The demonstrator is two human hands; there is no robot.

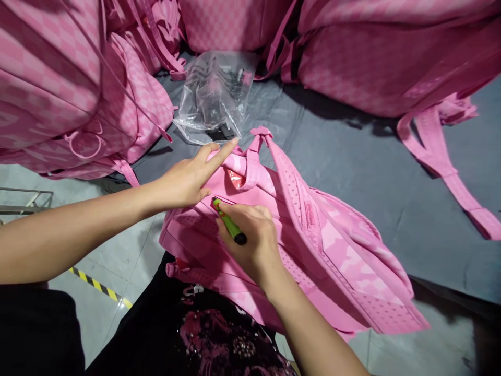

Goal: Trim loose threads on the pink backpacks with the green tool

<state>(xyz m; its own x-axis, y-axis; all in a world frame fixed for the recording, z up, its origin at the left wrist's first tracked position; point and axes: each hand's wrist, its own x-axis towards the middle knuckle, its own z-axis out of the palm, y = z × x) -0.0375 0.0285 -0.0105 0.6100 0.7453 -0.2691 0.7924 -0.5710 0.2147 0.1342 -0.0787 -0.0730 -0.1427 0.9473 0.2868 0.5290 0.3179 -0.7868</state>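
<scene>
A pink backpack (pixel 270 232) lies across my lap and the table edge, its straps and back side toward me. My left hand (pixel 193 177) rests on its top end near the carrying loop (pixel 253 164), index finger and thumb stretched out, other fingers partly hidden. My right hand (pixel 250 235) is closed round a green pen-like tool with black ends (pixel 231 225). The tool's tip is at the backpack's fabric, just below my left thumb. A bit of red wrapping (pixel 235 178) shows by the loop.
A clear plastic bag (pixel 215 94) with small dark pieces lies on the grey-covered table (pixel 344 151). More pink backpacks stand at the left (pixel 50 78), back (pixel 230 26) and right (pixel 371 68). A loose strap (pixel 442 151) trails over the table. Yellow-black tape (pixel 96 283) marks the floor.
</scene>
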